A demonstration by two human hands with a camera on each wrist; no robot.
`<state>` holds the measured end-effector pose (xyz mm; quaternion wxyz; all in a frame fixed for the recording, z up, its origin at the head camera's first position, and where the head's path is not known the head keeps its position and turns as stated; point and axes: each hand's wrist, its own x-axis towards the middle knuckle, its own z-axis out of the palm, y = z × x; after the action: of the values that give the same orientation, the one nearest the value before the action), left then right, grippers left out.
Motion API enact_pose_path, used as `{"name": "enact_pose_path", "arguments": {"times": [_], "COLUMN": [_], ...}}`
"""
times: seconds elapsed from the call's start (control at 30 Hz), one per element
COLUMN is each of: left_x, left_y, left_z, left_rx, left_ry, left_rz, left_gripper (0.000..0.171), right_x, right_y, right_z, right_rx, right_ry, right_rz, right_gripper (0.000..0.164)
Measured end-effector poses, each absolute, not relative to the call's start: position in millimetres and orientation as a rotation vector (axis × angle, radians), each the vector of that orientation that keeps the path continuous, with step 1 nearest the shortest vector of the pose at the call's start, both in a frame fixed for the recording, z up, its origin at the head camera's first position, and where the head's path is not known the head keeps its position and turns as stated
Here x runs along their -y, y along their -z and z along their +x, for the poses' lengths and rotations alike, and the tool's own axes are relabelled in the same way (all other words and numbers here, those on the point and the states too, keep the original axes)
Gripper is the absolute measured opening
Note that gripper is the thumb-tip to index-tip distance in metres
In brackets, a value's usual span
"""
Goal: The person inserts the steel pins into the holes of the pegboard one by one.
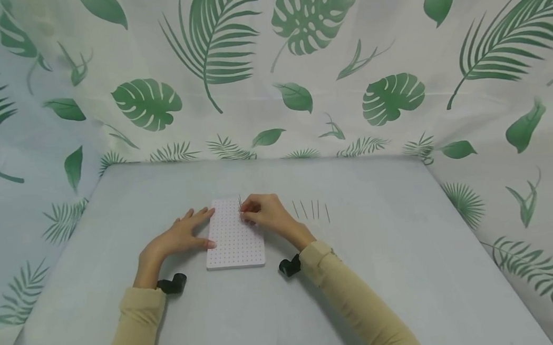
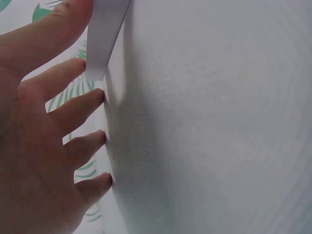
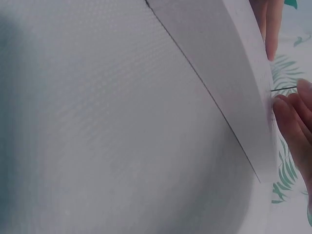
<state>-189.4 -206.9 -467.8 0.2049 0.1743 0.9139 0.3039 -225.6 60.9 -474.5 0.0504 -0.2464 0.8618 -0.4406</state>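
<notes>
A white board (image 1: 229,249) with a grid of small holes lies flat on the table. My left hand (image 1: 185,235) is spread at its left side, with the thumb and index finger touching the board's edge; in the left wrist view the other fingertips (image 2: 98,137) rest on the table. Over the board's upper right part, my right hand (image 1: 267,212) pinches a thin dark needle (image 3: 282,89) between thumb and fingers. One end of this needle meets the board's top face. Thin dark lines (image 1: 240,202) rise beside those fingertips; how many needles stand there I cannot tell.
Several thin needles (image 1: 313,210) lie in a loose row on the pale table (image 1: 380,240), right of the right hand. A black wrist device (image 1: 173,284) hangs by the left wrist, another (image 1: 289,266) by the right. A leaf-patterned curtain (image 1: 254,116) borders the table.
</notes>
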Motion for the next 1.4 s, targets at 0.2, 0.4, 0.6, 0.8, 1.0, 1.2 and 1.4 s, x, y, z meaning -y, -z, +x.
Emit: {"name": "enact_pose_path", "arguments": {"times": [0.2, 0.4, 0.6, 0.8, 1.0, 1.2, 1.4], "left_x": [209, 209, 210, 209, 204, 200, 203], "left_y": [464, 467, 466, 465, 467, 466, 468], "left_z": [-187, -189, -189, -190, -188, -187, -190], "left_rx": [-2.552, -2.546, -2.543, -2.548, -2.541, -2.545, -2.553], "left_ry": [-0.841, -0.858, -0.858, -0.836, -0.845, -0.812, -0.788], "left_rz": [0.491, 0.486, 0.482, 0.482, 0.492, 0.490, 0.483], "left_gripper": [0.095, 0.096, 0.095, 0.095, 0.096, 0.095, 0.094], "right_x": [-67, -87, -107, -125, -142, -156, -165], "right_y": [471, 464, 461, 457, 456, 456, 457], "right_z": [-225, -226, -228, -228, -230, -233, -237], "right_rx": [-2.657, -2.736, -2.735, -2.740, -2.781, -2.811, -2.821], "right_ry": [1.310, 1.268, 1.247, 1.199, 1.128, 1.065, 1.021], "right_rz": [-0.783, -0.798, -0.753, -0.687, -0.639, -0.577, -0.591], "right_gripper": [0.009, 0.008, 0.011, 0.016, 0.016, 0.016, 0.017]}}
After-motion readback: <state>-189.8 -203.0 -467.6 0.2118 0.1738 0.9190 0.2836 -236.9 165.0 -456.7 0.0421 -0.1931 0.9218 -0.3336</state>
